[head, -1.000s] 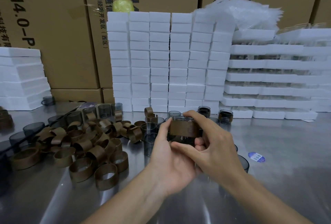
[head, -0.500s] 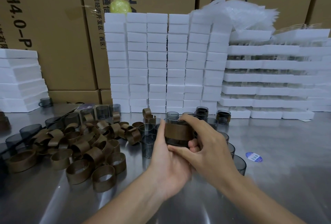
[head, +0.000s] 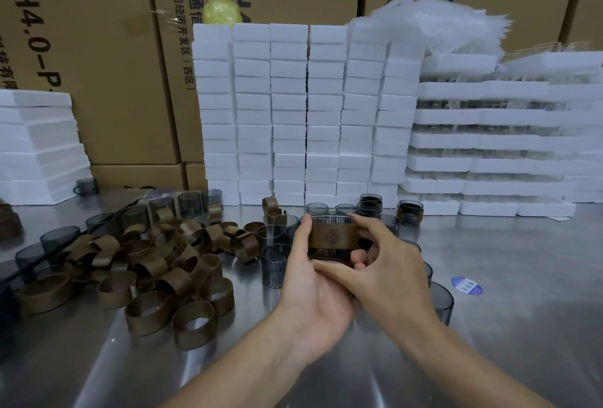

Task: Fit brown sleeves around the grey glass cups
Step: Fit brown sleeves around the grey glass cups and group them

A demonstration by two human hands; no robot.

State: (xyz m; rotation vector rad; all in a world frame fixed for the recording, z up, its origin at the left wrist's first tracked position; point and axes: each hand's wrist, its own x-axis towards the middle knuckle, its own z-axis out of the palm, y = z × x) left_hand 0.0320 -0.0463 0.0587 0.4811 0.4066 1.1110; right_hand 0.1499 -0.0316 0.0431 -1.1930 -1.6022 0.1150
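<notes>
Cup (head: 331,253) is held upright above the bench (head: 505,326), gripped on its left by the left hand (head: 313,290) and on its right by the right hand (head: 391,270), fingers (head: 370,228) curled, with the brown sleeve (head: 332,236) wrapped round its middle.

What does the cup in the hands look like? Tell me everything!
The grey glass cup is short, round and smoky see-through. It is held upright above the shiny metal table. A brown sleeve, leathery-looking with a faint stamped mark, wraps its middle, leaving a clear rim above and a dark band below. The left hand grips its left side and the right hand pinches its right side.
</notes>
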